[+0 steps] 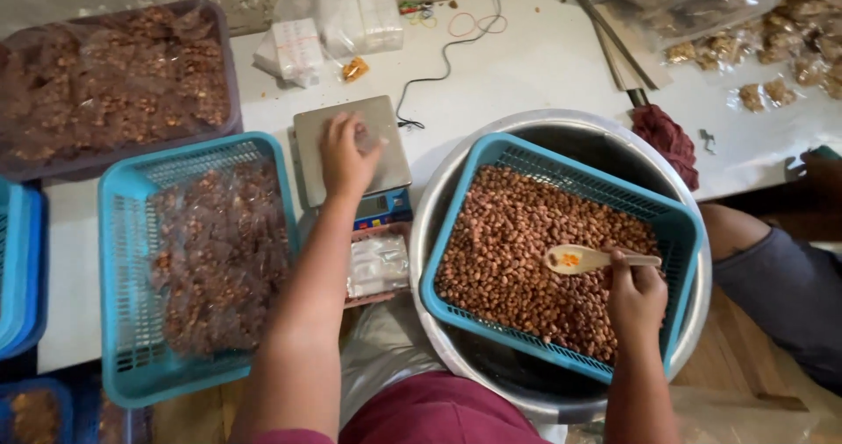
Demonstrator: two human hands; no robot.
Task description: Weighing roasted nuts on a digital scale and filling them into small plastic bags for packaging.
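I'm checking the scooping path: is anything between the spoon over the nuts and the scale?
Nothing solid blocks it. Between the spoon in the right hand and the scale lie only the blue basket's rim and the left hand resting on the scale.

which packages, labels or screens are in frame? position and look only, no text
Scale display: front of the grey scale under the left hand, small blue panel with pale screen.
Empty clear bags: flat stack below the scale, silvery-white.
White wrapped packs: back of the table, blocky, in clear film.
Filled clear bags: piled in the left blue basket, brown contents.
Right hand: holds a spoon over the nuts.
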